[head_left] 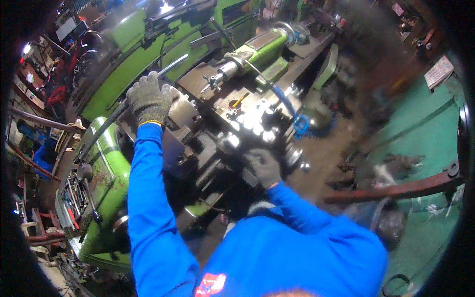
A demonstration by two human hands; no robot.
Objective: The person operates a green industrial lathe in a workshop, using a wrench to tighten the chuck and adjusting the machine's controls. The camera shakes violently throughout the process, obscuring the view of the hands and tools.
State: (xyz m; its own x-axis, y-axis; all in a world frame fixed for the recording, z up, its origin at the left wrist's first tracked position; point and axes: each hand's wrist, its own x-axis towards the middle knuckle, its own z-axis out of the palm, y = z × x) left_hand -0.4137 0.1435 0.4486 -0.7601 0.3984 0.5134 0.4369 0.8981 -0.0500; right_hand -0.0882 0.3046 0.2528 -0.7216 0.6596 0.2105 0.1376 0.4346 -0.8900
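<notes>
My left hand (151, 98), in a grey knitted glove, is closed over a long bar at the headstock side of a green lathe. The bar's bright end (174, 64) sticks out past my fingers to the upper right; a dark length (105, 127) runs down to the left. Beside this hand is the metal chuck (183, 110). My right hand (263, 166), also gloved, is low by the carriage controls, next to a round handwheel (294, 156). Motion blurs its fingers, so what it holds, if anything, cannot be made out.
The green tailstock (264, 44) stands at the far right of the bed. On the cross slide sits a small cup (234, 104) with a yellow-handled tool. A tray of hand tools (71, 198) lies on the headstock at left. A reddish-brown bar (396, 189) juts in at right.
</notes>
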